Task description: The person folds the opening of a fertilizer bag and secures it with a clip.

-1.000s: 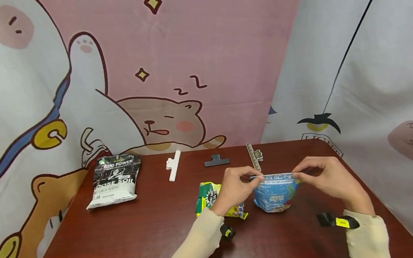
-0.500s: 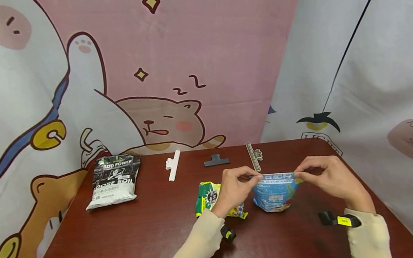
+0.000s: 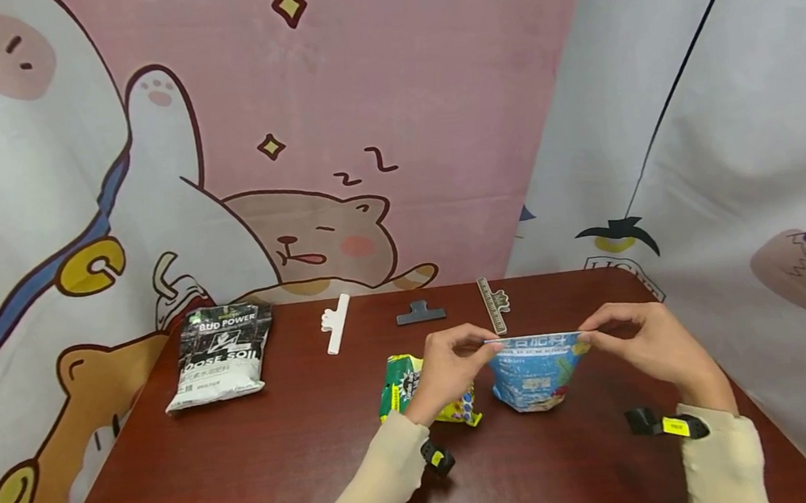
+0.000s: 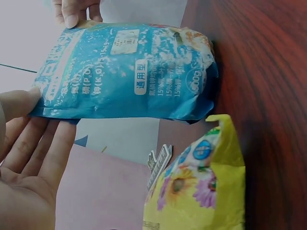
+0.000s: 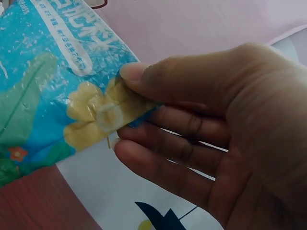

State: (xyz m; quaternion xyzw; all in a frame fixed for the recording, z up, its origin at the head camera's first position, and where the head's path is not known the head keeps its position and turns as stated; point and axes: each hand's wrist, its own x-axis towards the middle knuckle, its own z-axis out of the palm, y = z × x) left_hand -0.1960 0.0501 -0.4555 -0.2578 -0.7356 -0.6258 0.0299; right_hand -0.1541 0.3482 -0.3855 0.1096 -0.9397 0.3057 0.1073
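Observation:
A blue fertilizer bag (image 3: 534,376) stands upright on the table, its top edge held nearly straight between both hands. My left hand (image 3: 449,370) pinches one top corner. In the left wrist view that hand's thumb lies on the printed front, with the other fingers (image 4: 57,148) behind the blue bag (image 4: 120,72). My right hand (image 3: 652,345) pinches the opposite corner. Its thumb presses on a yellow flower print in the right wrist view, where the blue bag (image 5: 43,96) fills the left side. Beside my left wrist lies a green and yellow packet (image 3: 401,381), partly hidden by that hand.
A black and white loose soil bag (image 3: 219,354) lies at the table's back left. Along the back are a white clip (image 3: 338,324), a dark grey clip (image 3: 420,313) and a patterned clip (image 3: 493,306). A printed cloth (image 3: 434,119) hangs behind the table.
My hands have drawn slightly apart along the blue bag's top, so more of its edge shows, stretched flatter. The bag stays in place; the other things have not moved.

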